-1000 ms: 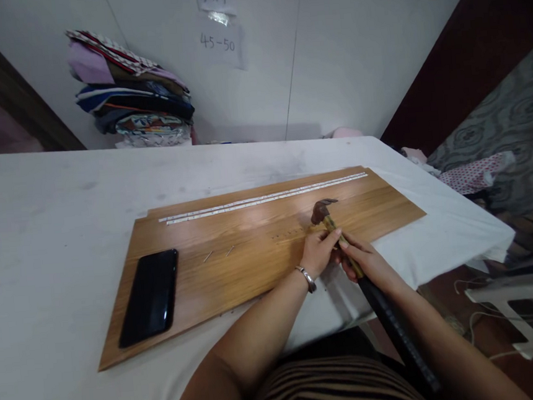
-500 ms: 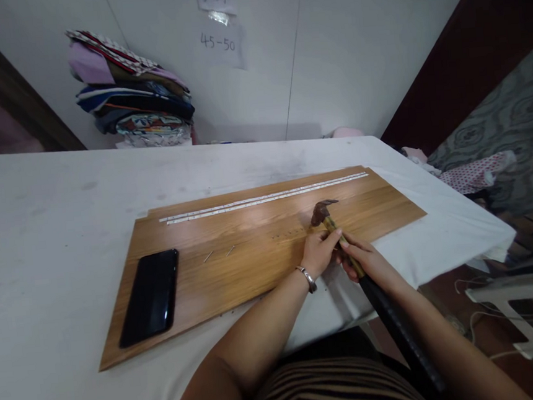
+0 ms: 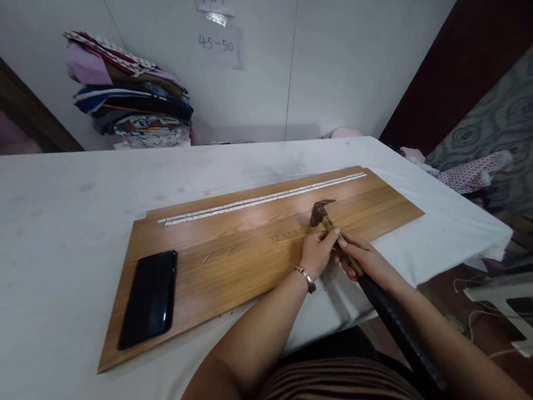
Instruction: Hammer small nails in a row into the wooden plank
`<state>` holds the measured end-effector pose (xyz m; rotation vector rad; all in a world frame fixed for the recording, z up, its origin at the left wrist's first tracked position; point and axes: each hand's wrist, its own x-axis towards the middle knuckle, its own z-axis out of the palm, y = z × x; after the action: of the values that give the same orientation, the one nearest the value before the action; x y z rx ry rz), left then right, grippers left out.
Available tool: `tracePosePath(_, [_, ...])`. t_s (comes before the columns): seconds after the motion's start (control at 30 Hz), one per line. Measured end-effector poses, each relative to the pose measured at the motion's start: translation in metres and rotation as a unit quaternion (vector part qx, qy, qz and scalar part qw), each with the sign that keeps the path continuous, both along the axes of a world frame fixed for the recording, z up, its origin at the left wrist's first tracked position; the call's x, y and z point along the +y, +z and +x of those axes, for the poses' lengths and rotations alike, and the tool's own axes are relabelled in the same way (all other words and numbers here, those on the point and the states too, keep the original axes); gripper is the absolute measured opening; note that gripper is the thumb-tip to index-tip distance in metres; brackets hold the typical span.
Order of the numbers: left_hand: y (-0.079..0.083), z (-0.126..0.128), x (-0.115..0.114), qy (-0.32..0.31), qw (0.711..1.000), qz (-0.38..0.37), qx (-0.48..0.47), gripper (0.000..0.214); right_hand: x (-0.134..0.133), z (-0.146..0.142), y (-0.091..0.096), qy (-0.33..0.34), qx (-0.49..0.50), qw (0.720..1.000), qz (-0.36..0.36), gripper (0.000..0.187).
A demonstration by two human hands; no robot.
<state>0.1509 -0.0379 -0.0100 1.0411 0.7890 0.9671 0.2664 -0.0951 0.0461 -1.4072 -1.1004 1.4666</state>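
A claw hammer (image 3: 320,213) with a rust-brown head and a long, partly black handle slants over the front right part of a wooden board (image 3: 236,277). My right hand (image 3: 369,260) is wrapped round its handle. Just below the head, my left hand (image 3: 317,255) is closed, its thumb on the upper handle and its other fingers partly hidden. Beside that hand, a short row of small dark nails or marks (image 3: 284,234) runs along the board. Two loose nails (image 3: 207,257) lie farther left on the wood.
A black phone (image 3: 149,300) lies on the board's left end. Two white measuring strips (image 3: 266,198) run along its back. The board rests on a white-covered table (image 3: 41,244). Folded cloth (image 3: 131,93) is stacked by the wall, and a white plastic stool (image 3: 521,293) stands at right.
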Motion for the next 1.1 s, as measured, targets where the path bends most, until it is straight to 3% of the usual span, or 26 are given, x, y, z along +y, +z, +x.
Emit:
tracePosePath(0.57, [0.0006,0.0006,-0.0006,-0.001,1.000,0.006,0.000,0.056,-0.0008,-0.0019,0.0009,-0.012,-0.014,1.000,0.006,0.062])
tracePosePath(1.1, [-0.0024,0.0007,-0.0002,0.002,1.000,0.010,0.010,0.055,-0.0004,0.0011,-0.0001,0.002,0.004,1.000,0.002,0.054])
